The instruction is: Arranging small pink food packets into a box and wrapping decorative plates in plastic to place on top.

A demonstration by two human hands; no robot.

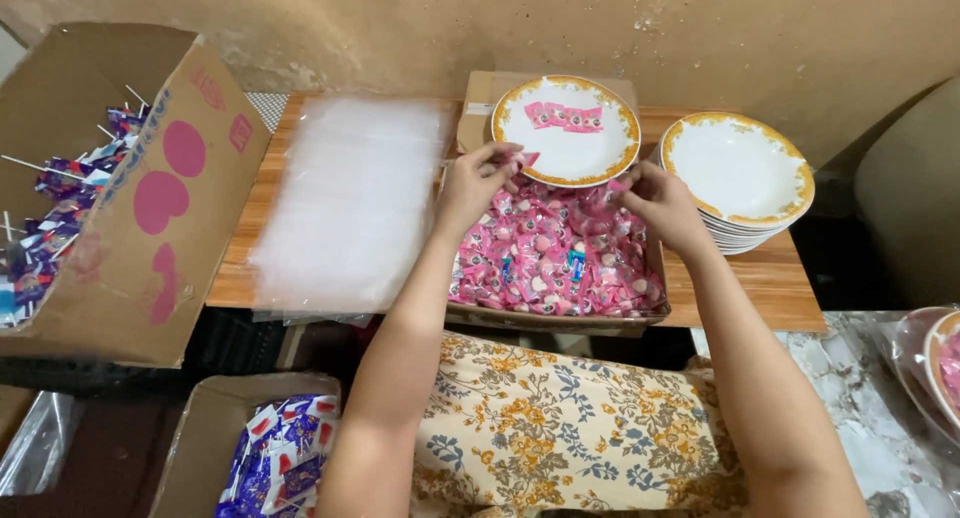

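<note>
A pink candy (527, 160) is pinched in the left hand (475, 183) fingertips, just at the near rim of the plate (566, 143); it is too small to tell its long axis or which way it points; the right hand (660, 203) has its fingers curled narrow over the box (560, 318) of pink candies (555, 253), whether it grips 1 cannot be told; 3 or so pink candies lie in a row on the plate, running left to right; a stack of plates (740, 173) stands to the right; clear bags (350, 203) lie left on the table (770, 283); a carton of lollipops (60, 213) is partly cut off at the left edge.
</note>
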